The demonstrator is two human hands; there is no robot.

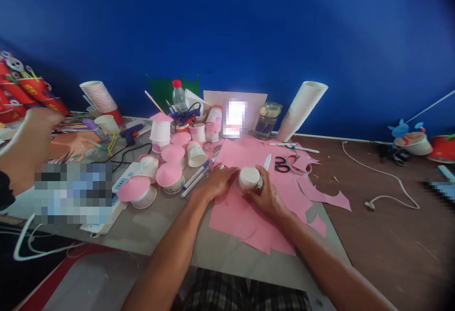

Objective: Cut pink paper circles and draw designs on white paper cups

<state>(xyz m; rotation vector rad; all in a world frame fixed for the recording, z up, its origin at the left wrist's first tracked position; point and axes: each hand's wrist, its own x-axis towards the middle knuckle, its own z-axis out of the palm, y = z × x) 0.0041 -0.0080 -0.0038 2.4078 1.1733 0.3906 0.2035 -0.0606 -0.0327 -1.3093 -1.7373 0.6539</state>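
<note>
A white paper cup (249,176) stands upside down on the pink paper (236,230) in front of me. My left hand (224,181) is closed around the cup's left side. From the right, my right hand (267,197) grips the cup with the thumb at its near side. A white marker with a green part (267,161) sticks up between the fingers of that hand; its lower end is partly hidden. Black-handled scissors (282,164) lie just beyond my right hand, beside a roll of tape (299,164).
Several cups with pink paper tops (170,173) stand to the left, near markers (195,180) and a power strip (122,192). Stacked cups (302,112), a glass jar (268,120) and a bright phone screen (234,117) stand behind. Another person's arm (26,140) reaches in at far left.
</note>
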